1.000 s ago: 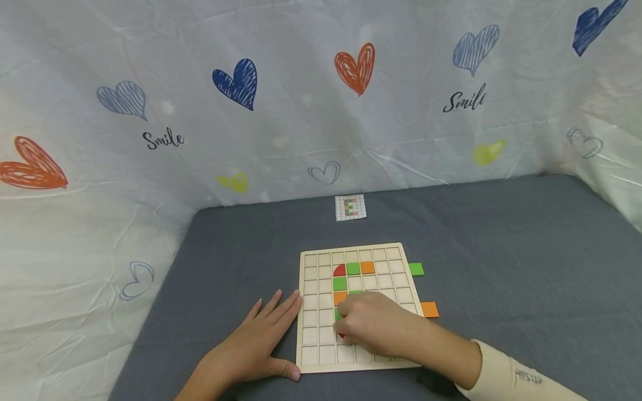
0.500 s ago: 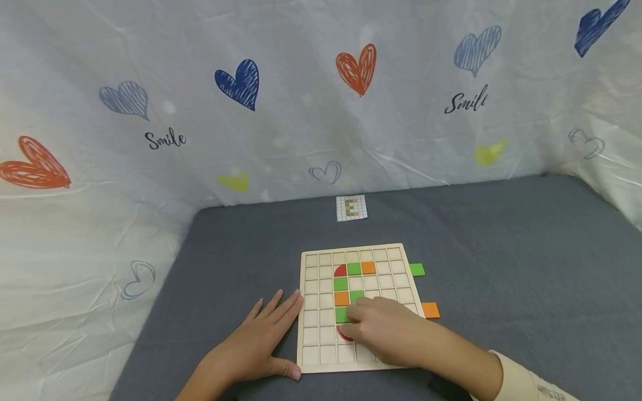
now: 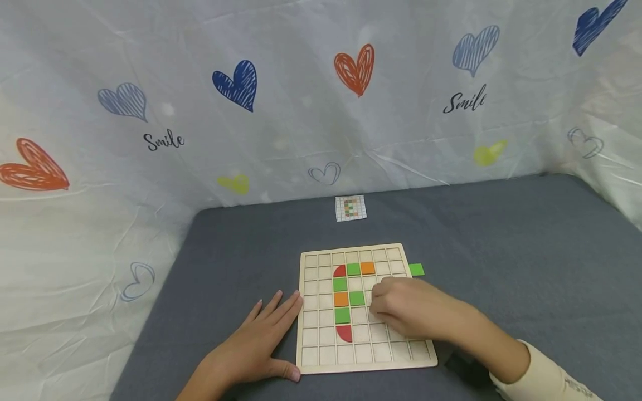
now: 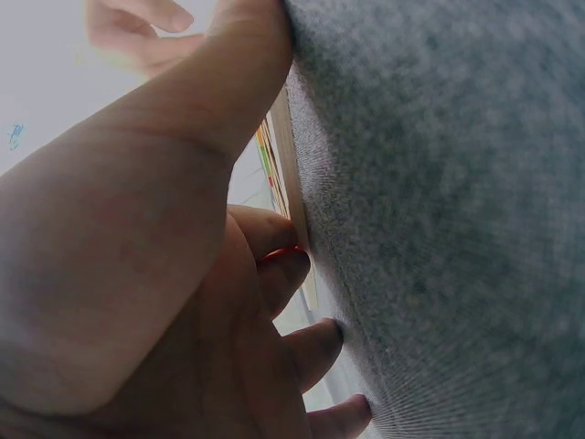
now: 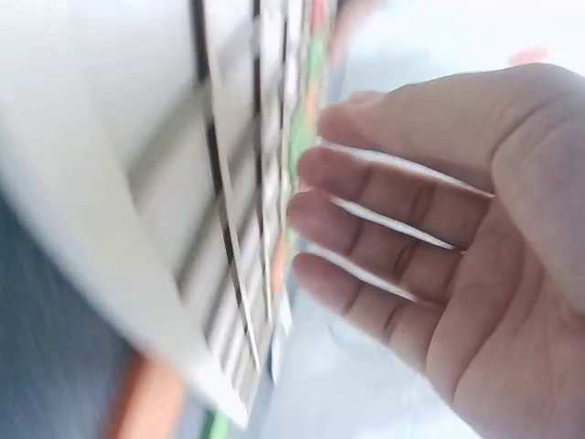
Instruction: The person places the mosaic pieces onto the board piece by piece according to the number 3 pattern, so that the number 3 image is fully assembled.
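A square wooden grid board lies on the dark cloth. My left hand is spread flat beside it, fingertips and thumb touching its left edge. Over the board's right half hovers my right hand; the right wrist view shows its fingers loosely bent with nothing between them. Set in the grid are a red quarter-round tile at the top, another red quarter-round tile at the bottom, and several green and orange square tiles, such as a green tile and an orange tile.
A loose green tile sits against the board's right edge. A loose orange tile shows in the right wrist view; my hand hides it in the head view. Behind the board lies a small printed pattern card. A heart-printed curtain hangs behind.
My right hand has left the lower red quarter-round tile and moved right across the board, uncovering that tile in its cell. My left hand has stayed put.
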### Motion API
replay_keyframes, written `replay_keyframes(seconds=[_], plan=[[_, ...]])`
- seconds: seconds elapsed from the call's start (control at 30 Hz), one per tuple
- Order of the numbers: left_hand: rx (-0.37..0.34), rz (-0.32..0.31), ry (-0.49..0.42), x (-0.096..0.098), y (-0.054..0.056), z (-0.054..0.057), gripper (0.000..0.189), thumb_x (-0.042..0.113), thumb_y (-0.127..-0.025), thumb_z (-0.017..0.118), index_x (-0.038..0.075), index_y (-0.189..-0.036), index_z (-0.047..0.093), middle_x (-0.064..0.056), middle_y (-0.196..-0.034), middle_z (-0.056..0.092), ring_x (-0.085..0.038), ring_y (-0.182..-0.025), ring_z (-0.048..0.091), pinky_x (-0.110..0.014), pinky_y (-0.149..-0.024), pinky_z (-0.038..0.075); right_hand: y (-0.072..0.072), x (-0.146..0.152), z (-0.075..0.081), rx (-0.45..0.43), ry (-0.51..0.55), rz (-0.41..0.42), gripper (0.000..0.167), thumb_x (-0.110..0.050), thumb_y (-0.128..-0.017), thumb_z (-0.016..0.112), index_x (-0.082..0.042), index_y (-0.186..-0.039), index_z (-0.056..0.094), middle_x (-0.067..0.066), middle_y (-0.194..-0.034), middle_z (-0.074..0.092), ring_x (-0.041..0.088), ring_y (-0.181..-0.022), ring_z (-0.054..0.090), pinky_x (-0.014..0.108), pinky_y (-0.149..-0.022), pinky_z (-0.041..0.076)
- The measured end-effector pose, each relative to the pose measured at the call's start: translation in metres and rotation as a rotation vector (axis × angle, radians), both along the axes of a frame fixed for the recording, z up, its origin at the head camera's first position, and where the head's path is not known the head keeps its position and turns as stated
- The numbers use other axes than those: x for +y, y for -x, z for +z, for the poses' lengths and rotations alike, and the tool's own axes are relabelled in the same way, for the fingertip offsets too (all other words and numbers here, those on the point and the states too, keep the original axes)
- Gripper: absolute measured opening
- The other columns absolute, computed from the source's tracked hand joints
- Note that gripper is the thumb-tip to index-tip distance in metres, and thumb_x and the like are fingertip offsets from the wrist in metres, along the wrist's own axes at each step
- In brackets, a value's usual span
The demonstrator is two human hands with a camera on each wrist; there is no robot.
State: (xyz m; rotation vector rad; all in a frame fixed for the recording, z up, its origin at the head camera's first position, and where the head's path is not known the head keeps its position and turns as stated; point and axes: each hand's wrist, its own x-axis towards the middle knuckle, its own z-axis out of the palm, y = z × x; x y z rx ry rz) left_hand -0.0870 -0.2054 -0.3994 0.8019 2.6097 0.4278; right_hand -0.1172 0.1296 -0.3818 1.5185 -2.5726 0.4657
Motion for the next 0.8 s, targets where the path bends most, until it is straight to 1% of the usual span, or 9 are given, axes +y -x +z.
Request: replay_keyframes(seconds=[0.03,0.13,0.2,0.27,0.37,0.53,0.63,0.7,0.8], plan=[[0.000,0.000,0.000,0.000,0.000,0.000,0.122,0.082,-0.070,0.061,0.017,-0.163,0.015,0.001,-0.168,0.011,-0.033,-0.152,0.004,-0.068,-0.113,0.011,0.004,0.006,0.002,-0.004,0.006,-0.027,0.029,-0.001,-0.086,0.071,-0.023,-0.068,0.061,-0.015,-0.071,0.045,0.003,-0.066,0.042,0.019,-0.058,0.039],[0.006,-0.001,0.000,0.000,0.000,0.000,0.122,0.082,-0.070,0.061,0.017,-0.163,0.015,0.002,-0.168,0.011,-0.032,-0.152,0.004,-0.067,-0.113,0.011,0.015,0.024,0.007,-0.014,0.003,-0.124,0.029,0.003,-0.084,0.071,-0.020,-0.070,0.062,-0.014,-0.071,0.045,0.004,-0.065,0.041,0.022,-0.057,0.040],[0.010,-0.002,-0.001,0.000,0.001,0.000,0.122,0.083,-0.070,0.060,0.017,-0.163,0.015,0.002,-0.168,0.010,-0.032,-0.152,0.004,-0.067,-0.113,0.011,0.022,0.036,0.008,-0.015,-0.016,-0.199,0.027,0.005,-0.082,0.073,-0.019,-0.072,0.065,-0.012,-0.073,0.049,0.006,-0.067,0.044,0.025,-0.058,0.043],[0.013,-0.003,-0.001,0.000,0.001,0.000,0.123,0.083,-0.070,0.060,0.017,-0.163,0.015,0.002,-0.168,0.010,-0.032,-0.152,0.004,-0.068,-0.113,0.011,0.027,0.047,0.008,-0.027,-0.036,-0.264,0.022,0.005,-0.081,0.076,-0.016,-0.079,0.070,-0.010,-0.079,0.056,0.009,-0.071,0.050,0.028,-0.061,0.047],[0.016,-0.002,0.001,0.000,0.000,0.000,0.123,0.083,-0.070,0.060,0.017,-0.163,0.015,0.003,-0.168,0.010,-0.032,-0.152,0.004,-0.068,-0.113,0.011,0.033,0.058,0.007,-0.046,-0.081,-0.336,0.022,0.004,-0.079,0.080,-0.016,-0.083,0.072,-0.006,-0.085,0.062,0.012,-0.075,0.056,0.031,-0.062,0.049],[0.020,-0.002,0.006,0.000,0.000,-0.001,0.123,0.084,-0.070,0.059,0.017,-0.163,0.014,0.002,-0.168,0.010,-0.032,-0.152,0.004,-0.068,-0.113,0.011,0.039,0.065,0.002,-0.091,-0.117,-0.369,0.024,0.004,-0.079,0.080,-0.017,-0.082,0.070,-0.004,-0.087,0.064,0.013,-0.077,0.058,0.033,-0.062,0.049],[0.020,-0.002,0.002,0.000,0.000,-0.001,0.123,0.083,-0.070,0.060,0.016,-0.163,0.014,0.002,-0.168,0.010,-0.032,-0.152,0.004,-0.068,-0.113,0.011,0.041,0.064,0.000,-0.086,-0.117,-0.375,0.023,0.005,-0.080,0.079,-0.016,-0.080,0.069,-0.003,-0.087,0.066,0.014,-0.077,0.058,0.034,-0.063,0.049],[0.020,0.000,0.000,0.000,-0.001,0.000,0.123,0.083,-0.070,0.060,0.016,-0.163,0.014,0.002,-0.167,0.010,-0.032,-0.152,0.004,-0.068,-0.113,0.011,0.041,0.064,-0.002,-0.082,-0.111,-0.379,0.025,0.006,-0.080,0.077,-0.016,-0.077,0.067,-0.005,-0.084,0.064,0.012,-0.073,0.055,0.033,-0.061,0.047],[0.019,0.000,0.000,0.000,-0.001,-0.001,0.123,0.083,-0.070,0.061,0.016,-0.163,0.015,0.002,-0.167,0.011,-0.033,-0.152,0.005,-0.068,-0.113,0.011,0.042,0.064,-0.005,-0.064,-0.101,-0.377,0.030,0.008,-0.080,0.076,-0.018,-0.073,0.062,-0.008,-0.077,0.057,0.010,-0.068,0.046,0.030,-0.058,0.041]])
